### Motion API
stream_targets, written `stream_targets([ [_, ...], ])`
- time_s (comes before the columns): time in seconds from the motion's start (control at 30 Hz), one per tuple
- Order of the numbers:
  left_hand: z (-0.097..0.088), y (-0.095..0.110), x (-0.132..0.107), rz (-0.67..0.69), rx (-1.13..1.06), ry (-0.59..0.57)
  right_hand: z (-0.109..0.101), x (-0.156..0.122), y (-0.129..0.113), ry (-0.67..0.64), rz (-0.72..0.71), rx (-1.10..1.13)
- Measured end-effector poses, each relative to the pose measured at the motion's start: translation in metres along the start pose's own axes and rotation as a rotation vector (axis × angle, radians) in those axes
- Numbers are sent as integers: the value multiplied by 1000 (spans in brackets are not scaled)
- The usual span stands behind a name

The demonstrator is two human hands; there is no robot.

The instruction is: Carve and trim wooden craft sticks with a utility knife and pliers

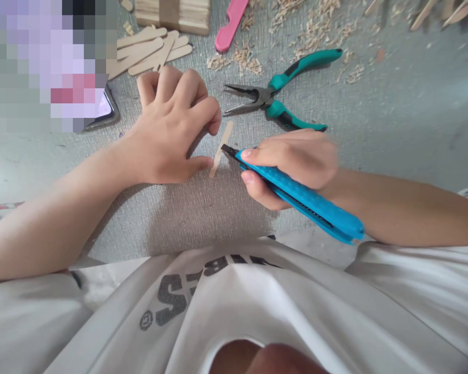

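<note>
A thin wooden craft stick [221, 147] lies on the grey table, pinned between the thumb and forefinger of my left hand [171, 130], whose other fingers are curled. My right hand [292, 163] is closed around a blue utility knife [300, 196]. The knife's dark blade tip touches the right edge of the stick near its middle.
Teal-handled long-nose pliers [284, 92] lie open just beyond my right hand. Loose craft sticks [148, 51], a bundled stack of sticks [175, 15], a pink stick [229, 25] and wood shavings [242, 58] lie at the far side. A phone [108, 106] lies to the left.
</note>
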State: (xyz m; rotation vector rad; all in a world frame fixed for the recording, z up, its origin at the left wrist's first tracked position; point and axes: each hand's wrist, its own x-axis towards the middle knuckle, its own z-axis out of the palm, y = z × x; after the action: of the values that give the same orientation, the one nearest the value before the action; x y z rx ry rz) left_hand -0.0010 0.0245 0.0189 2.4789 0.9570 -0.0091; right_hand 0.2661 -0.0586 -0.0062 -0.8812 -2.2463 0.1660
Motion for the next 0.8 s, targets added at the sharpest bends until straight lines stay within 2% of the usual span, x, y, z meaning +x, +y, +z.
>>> stream_targets([
  [0.2,5,8,-3,38,92,97,5,-8,1,-89,97,24],
  [0.43,16,28,-10,-121,105,150,2,-5,0,-139,115,76],
  [0.63,19,19,-5,-89,20,167,0,-5,3,-170,149,92],
  [0.8,20,16,-2,-85,90,181,0,-3,5,-77,28,131],
])
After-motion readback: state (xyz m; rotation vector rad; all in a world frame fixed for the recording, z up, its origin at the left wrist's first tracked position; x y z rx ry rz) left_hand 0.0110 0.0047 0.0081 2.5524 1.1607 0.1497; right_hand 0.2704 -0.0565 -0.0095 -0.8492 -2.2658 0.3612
